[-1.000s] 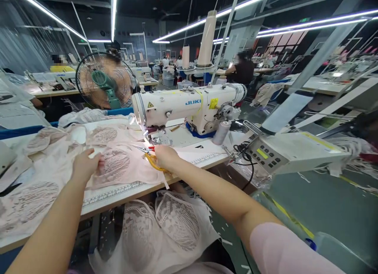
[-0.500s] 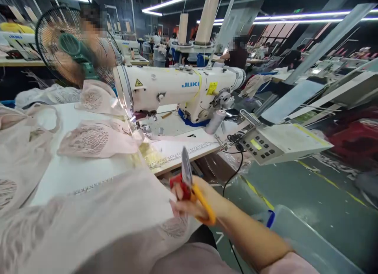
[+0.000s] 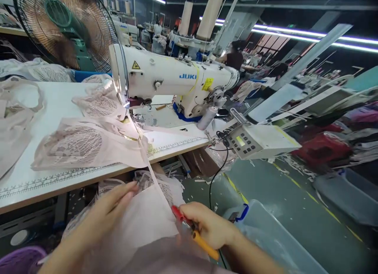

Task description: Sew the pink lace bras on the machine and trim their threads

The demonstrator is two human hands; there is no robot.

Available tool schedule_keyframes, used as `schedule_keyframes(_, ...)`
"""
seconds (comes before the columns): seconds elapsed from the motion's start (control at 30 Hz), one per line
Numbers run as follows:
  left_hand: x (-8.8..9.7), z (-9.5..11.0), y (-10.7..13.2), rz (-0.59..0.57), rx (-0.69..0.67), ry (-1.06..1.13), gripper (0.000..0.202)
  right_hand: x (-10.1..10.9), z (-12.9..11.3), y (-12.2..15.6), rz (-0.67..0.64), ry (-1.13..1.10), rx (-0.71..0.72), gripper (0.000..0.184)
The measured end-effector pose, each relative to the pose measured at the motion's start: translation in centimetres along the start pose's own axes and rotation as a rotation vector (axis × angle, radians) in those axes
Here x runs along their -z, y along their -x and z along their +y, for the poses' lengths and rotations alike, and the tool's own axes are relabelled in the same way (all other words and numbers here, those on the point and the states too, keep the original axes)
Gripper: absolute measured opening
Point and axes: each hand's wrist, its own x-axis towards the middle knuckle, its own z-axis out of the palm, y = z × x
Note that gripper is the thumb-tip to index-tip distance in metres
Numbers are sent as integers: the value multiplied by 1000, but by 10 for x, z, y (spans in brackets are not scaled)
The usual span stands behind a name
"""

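My right hand (image 3: 211, 222) is closed round scissors (image 3: 186, 223) with red and orange handles, beside a narrow pale strip. That strip runs taut from the sewing machine (image 3: 165, 75) down toward the scissors. On my lap lies a pale pink garment (image 3: 144, 215) with lace parts. At its upper edge the fingertips of my left hand (image 3: 113, 211) come together, gripping the cloth by the lace. Another pink piece with a lace panel (image 3: 79, 142) lies on the sewing table and reaches under the machine's needle area. The scissor blades are mostly hidden.
A large fan (image 3: 65, 29) stands behind the table, whose front edge carries a printed ruler (image 3: 65, 177). To the right are a control box (image 3: 256, 142), a hanging black cable (image 3: 218, 175) and a clear plastic bin (image 3: 274, 230). A purple basket (image 3: 22, 260) sits low at left.
The scissors have moved down to my lap, blades no longer pointing up. My left hand has come into view on the garment. Cloth has dropped from the table's front onto my lap.
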Motion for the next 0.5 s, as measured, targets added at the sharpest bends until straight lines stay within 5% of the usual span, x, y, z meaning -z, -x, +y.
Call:
schedule_keyframes(0.13,-23,30,-50,-169,-32,267,40,-5,3,-4,91,107,-82,15)
schedule_keyframes(0.33,-21,18,-11,-317,289,806,40,-14,21,-9,239,72,-36,16)
schedule_keyframes(0.5,-15,20,-10,-199,131,525,36,-19,25,-22,234,26,124,12)
